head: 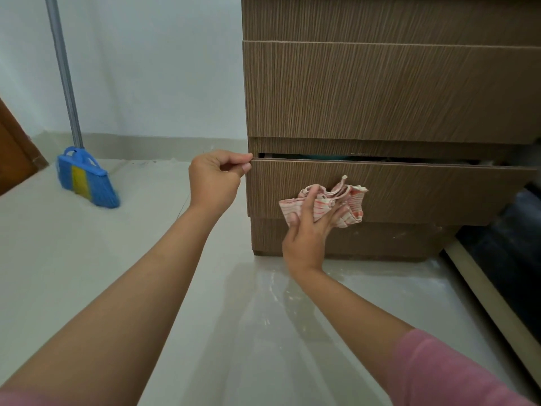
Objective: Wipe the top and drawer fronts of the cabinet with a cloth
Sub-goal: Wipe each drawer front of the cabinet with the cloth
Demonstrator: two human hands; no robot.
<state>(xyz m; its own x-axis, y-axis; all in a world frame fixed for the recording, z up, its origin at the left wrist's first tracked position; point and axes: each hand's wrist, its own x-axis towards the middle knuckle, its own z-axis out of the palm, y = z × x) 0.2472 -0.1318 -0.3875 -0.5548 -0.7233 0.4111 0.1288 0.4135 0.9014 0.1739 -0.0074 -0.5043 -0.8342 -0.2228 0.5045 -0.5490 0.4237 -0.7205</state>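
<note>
A brown wood-grain cabinet [380, 92] with stacked drawers fills the upper right. Its bottom drawer [424, 194] stands slightly pulled out, a dark gap showing along its top. My left hand [215, 178] pinches the top left corner of that drawer front. My right hand [310, 230] presses a crumpled white cloth with red stripes [348, 206] flat against the lower left part of the same drawer front. The cabinet's top is out of view.
A blue and yellow broom [83, 177] with a grey handle leans against the white wall at left. A brown door edge [11, 153] shows at far left. Glossy pale floor tiles [234, 317] lie below. Something dark [509, 230] sits right of the cabinet.
</note>
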